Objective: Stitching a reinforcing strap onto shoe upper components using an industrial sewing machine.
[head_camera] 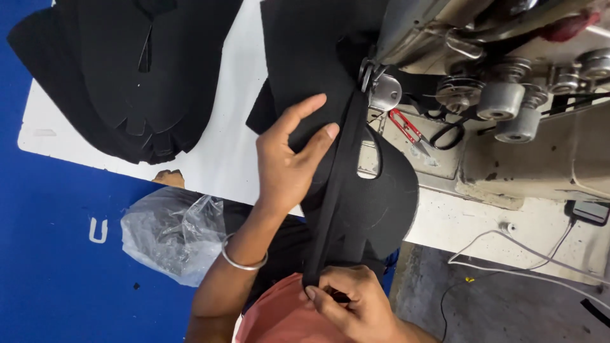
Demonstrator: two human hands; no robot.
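Observation:
My left hand (286, 162), a metal bangle on its wrist, presses flat on a curved black fabric piece (387, 197), thumb and fingers spread near the sewing machine's foot (381, 89). A narrow black strip (337, 184) runs from the machine down along the fabric's edge. My right hand (349, 302) pinches the lower end of that strip close to my body and holds it taut.
A grey industrial sewing machine (521, 108) fills the upper right, with red-handled thread snips (410, 130) on its bed. A stack of black cut pieces (127, 76) lies on the white table (216, 159). A clear plastic bag (168, 235) and white cables (527, 254) sit lower down.

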